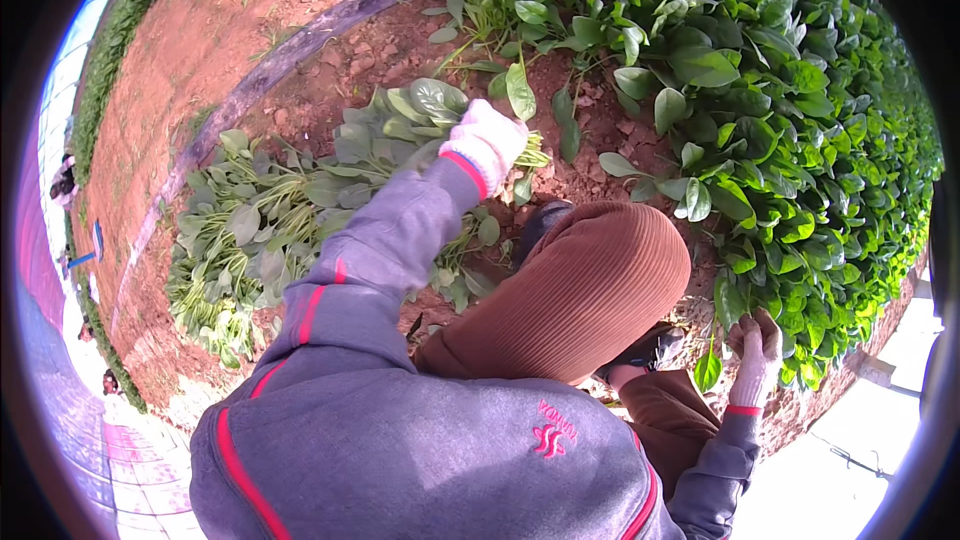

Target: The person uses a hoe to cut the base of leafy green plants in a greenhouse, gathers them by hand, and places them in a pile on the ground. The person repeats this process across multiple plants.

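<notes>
My left hand (486, 141), in a pale knit glove, is closed around a bunch of spinach (431, 101). The leaves spread out to the left of the fist, and cut or pulled stem ends stick out on its right. My right hand (757, 356), also gloved, is low at the right edge of the standing spinach plants (750, 90). Its fingers are curled against the foliage, beside a hanging spinach leaf (707, 369); whether they grip anything cannot be made out. Under and left of my left forearm lies a heap of gathered spinach (255, 221) on the soil.
My bent knee (622, 262) in brown corduroy rises between my hands. Reddish soil (360, 60) runs along the left, crossed by a strip of plastic film or hose (300, 45). A blue-handled tool (88, 249) stands at the far left, near another green row (120, 52).
</notes>
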{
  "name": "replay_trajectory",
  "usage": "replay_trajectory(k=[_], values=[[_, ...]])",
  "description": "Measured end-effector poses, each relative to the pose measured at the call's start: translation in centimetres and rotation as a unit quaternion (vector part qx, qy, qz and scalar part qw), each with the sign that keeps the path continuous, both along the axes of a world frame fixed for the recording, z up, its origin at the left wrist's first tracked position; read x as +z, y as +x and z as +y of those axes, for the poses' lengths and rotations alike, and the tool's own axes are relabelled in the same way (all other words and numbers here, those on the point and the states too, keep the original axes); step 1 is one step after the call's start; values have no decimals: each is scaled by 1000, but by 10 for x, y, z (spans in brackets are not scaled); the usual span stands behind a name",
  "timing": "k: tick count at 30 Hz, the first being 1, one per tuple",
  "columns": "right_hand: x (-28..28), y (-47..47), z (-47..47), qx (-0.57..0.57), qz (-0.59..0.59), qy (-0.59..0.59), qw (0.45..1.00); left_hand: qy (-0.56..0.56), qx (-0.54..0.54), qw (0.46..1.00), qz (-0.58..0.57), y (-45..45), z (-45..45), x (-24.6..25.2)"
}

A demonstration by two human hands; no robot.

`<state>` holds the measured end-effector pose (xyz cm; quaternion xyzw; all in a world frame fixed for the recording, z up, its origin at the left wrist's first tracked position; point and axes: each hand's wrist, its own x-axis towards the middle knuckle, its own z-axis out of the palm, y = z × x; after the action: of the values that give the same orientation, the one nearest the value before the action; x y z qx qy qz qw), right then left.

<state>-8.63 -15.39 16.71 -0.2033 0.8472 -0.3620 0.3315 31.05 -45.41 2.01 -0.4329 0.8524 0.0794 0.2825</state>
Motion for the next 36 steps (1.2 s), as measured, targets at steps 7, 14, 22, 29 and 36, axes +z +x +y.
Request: replay_trajectory(k=[7, 14, 22, 29, 36], values=[[-7, -20, 39, -50, -8, 23, 998, -107, 80, 985, 113, -42, -5, -54], [-11, -23, 58, -72, -10, 49, 996, -90, 127, 983, 99, -39, 24, -137], [31, -54, 64, -76, 25, 12, 997, -10, 104, 993, 46, -31, 9, -67], [79, -141, 193, -128, 121, -21, 984, -33, 27, 996, 74, -9, -1, -46], [-83, -44, 422, -189, 187, 193, 944, 12, -73, 997, -35, -58, -27, 49]])
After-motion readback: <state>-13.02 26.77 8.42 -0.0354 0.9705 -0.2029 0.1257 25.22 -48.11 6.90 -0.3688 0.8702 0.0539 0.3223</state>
